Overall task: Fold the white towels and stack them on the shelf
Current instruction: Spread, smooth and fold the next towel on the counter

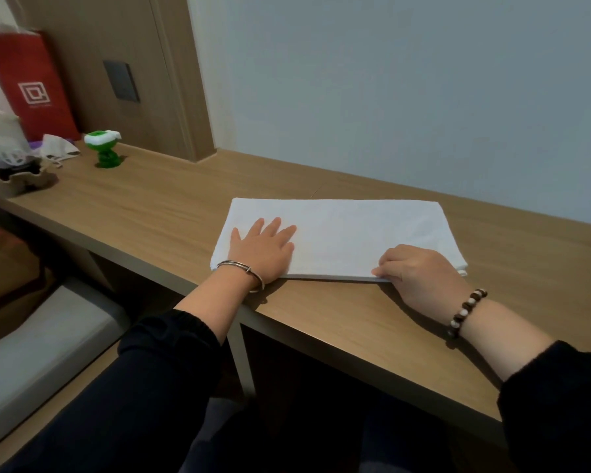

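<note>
Towel [348, 233]: white, folded into a long flat rectangle of several layers. It lies on the desk close to the front edge, with its long side running left to right.
Left hand [263, 247]: palm-down on the towel's left end, fingers straight and spread, pressing the cloth flat. The heel of the hand is at the near edge.
Right hand [420, 271]: at the towel's near edge toward the right end, knuckles up, fingers curled. Thumb and fingertips pinch the edge layers.
Hands: well apart, one toward each end of the towel, both touching it.
Wrists: silver bangle [243, 269] on the left, bracelet [466, 310] of dark and pale beads on the right. Black sleeves [171, 343] are pushed up both forearms.
Desk [151, 206]: wood-grain top with a grey front edge, set against a pale wall [389, 97].
Far left of desk: red bag [31, 87] with a white square logo, standing against a wood panel [93, 35]. A green toy [103, 148] stands near it to the right. A crumpled white tissue [57, 146] lies just in front of the bag.
Panel: dark plate [121, 80] fixed on it, right of the bag.
Below left: grey cushion [41, 343].
</note>
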Demonstrator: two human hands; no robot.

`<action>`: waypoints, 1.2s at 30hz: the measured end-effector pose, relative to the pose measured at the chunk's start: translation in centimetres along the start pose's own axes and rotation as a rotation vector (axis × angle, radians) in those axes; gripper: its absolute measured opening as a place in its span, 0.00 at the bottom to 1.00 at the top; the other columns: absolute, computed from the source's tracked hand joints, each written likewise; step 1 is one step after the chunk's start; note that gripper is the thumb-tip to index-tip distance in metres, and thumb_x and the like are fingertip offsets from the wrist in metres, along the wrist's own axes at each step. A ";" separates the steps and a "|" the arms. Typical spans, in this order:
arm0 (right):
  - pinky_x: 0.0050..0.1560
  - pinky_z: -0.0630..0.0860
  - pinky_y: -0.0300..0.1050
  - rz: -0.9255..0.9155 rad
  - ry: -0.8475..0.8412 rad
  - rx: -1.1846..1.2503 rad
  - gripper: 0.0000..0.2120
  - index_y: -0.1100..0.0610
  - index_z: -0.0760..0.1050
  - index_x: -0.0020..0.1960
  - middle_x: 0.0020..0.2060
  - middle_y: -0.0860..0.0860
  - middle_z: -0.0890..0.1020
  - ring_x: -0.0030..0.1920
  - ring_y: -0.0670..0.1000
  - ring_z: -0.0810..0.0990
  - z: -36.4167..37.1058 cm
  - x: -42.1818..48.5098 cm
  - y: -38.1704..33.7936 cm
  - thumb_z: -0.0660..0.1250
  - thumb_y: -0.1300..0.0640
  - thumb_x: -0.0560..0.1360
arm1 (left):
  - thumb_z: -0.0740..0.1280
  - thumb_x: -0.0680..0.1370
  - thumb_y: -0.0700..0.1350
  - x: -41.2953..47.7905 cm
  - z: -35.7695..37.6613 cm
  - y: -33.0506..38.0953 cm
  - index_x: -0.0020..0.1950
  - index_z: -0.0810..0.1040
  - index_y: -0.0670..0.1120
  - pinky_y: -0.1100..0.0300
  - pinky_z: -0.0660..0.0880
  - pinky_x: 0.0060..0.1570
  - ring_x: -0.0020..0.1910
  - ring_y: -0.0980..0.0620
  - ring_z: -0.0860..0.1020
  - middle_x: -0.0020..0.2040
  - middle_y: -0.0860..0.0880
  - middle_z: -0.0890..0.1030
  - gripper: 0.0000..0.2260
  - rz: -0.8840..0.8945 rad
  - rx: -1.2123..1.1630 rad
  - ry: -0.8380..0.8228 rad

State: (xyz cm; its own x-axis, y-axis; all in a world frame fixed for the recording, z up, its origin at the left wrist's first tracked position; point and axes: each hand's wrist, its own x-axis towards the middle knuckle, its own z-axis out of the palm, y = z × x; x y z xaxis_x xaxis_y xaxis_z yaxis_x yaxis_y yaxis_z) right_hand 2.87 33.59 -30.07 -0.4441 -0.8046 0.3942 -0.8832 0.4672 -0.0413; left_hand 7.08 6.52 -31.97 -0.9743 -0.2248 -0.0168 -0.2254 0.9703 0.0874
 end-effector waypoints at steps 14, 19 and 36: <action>0.52 0.76 0.47 -0.015 -0.008 0.165 0.08 0.61 0.82 0.52 0.48 0.55 0.83 0.50 0.54 0.79 1.6 3.3 -2.9 0.67 0.65 0.76 | 0.44 0.82 0.55 1.1 -0.1 3.6 0.77 0.48 0.59 0.38 0.44 0.71 0.77 0.48 0.44 0.78 0.55 0.47 0.22 0.122 0.021 0.013; 0.51 0.72 0.44 0.115 -0.047 0.102 0.09 0.60 0.83 0.51 0.50 0.54 0.80 0.53 0.54 0.76 0.5 1.9 -0.1 0.66 0.66 0.75 | 0.43 0.81 0.57 1.1 0.3 3.4 0.76 0.47 0.61 0.37 0.45 0.71 0.77 0.48 0.45 0.78 0.55 0.46 0.22 0.098 0.031 0.003; 0.33 0.71 0.45 0.145 -0.082 -0.183 0.18 0.57 0.82 0.53 0.44 0.54 0.77 0.45 0.55 0.75 -1.2 -2.1 1.4 0.68 0.73 0.69 | 0.42 0.80 0.58 1.5 0.5 3.2 0.76 0.46 0.63 0.36 0.45 0.70 0.77 0.48 0.45 0.78 0.55 0.46 0.23 0.073 0.045 0.002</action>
State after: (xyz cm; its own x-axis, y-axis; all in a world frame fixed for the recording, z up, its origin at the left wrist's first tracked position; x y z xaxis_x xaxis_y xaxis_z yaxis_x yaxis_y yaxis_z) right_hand 2.76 36.39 -29.87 -0.5816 -0.7476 0.3206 -0.7706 0.6326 0.0775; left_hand 4.85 9.33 -32.21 -0.9881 -0.1534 -0.0098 -0.1537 0.9871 0.0438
